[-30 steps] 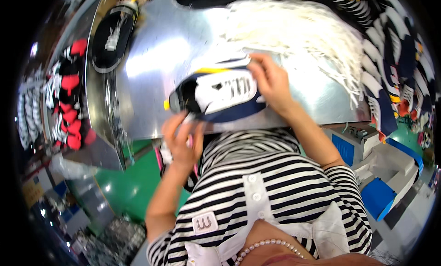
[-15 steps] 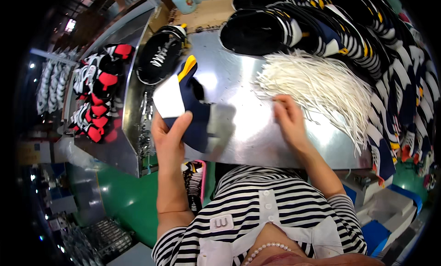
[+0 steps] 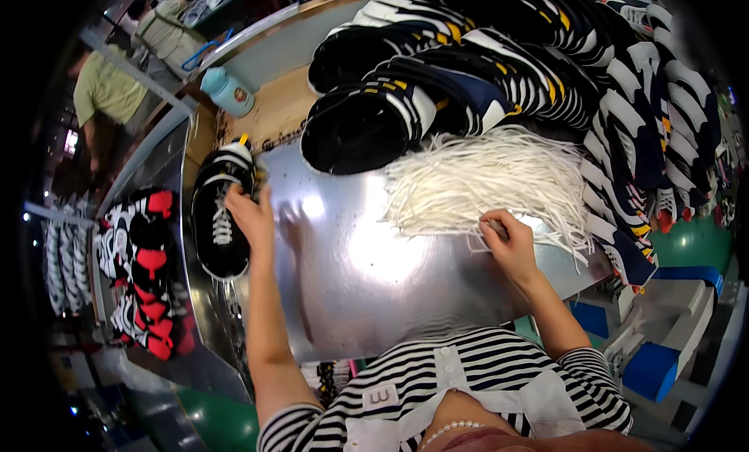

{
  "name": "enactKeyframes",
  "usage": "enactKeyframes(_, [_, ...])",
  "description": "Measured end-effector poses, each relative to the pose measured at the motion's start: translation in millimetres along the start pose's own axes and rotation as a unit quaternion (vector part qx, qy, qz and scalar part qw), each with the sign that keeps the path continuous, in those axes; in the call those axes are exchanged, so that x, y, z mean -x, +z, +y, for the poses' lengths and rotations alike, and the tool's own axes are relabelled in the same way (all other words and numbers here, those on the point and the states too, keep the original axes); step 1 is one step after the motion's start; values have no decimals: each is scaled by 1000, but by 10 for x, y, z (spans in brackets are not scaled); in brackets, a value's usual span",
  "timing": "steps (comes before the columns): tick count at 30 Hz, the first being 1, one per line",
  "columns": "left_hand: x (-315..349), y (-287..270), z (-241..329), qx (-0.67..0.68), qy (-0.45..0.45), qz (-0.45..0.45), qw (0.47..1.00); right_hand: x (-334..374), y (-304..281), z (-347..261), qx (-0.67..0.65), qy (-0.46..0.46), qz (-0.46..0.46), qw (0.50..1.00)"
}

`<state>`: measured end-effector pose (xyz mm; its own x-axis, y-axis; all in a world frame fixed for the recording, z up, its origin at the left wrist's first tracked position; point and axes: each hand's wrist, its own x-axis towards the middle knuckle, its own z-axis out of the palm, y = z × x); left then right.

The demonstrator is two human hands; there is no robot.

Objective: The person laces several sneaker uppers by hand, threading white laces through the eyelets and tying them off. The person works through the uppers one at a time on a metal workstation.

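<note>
At the table's left edge, my left hand (image 3: 251,216) reaches over a stack of dark shoe uppers (image 3: 221,241) with white lacing. Its fingers are apart near the stack's right side, and nothing shows in them. My right hand (image 3: 511,245) is at the near edge of a pile of white shoelaces (image 3: 476,188). Thumb and fingertips there are pinched together on what looks like a lace end, which is only partly visible.
Nested black, navy and white shoe uppers (image 3: 363,128) fill the table's far side, with more rows (image 3: 624,179) on the right. A light blue bottle (image 3: 227,91) stands at the back left. Red-and-black shoe parts (image 3: 152,268) lie beyond the left edge. Co-workers (image 3: 109,93) are at far left.
The navy and white shoe upper has left my left hand, which has moved left to the stack. My right hand remains by the laces, its fingers now curled tighter. The view has shifted.
</note>
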<state>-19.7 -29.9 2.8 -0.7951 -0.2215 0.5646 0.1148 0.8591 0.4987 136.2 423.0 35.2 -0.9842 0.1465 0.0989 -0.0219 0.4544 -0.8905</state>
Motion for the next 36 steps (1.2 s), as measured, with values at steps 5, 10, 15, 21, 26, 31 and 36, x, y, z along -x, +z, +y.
enactKeyframes(5, [-276, 273, 1778, -5, 333, -95, 938, -147, 38, -96, -66, -7, -55, 996])
enactKeyframes(10, [-1313, 1065, 2545, -44, 576, -186, 795, -36, 36, -393, 5, -125, -101, 987])
enactKeyframes(15, [-1245, 935, 2474, -16, 515, -227, 826, 72, -165, -157, -6, -106, -63, 992])
enactKeyframes(21, [-595, -181, 1685, -203, 333, -151, 908, -237, -193, -204, -4, -13, -40, 999])
enactKeyframes(26, [-168, -145, 1379, -187, 320, -56, 927, -1042, 344, -222, 128, -184, -4, 975])
enactKeyframes(31, [534, -354, 1377, 22, 163, -27, 986, -1490, 669, -309, 229, -162, -85, 956])
enactKeyframes(36, [456, 343, 1169, -11, 91, -87, 992, -1601, 779, -347, 244, -172, -92, 950])
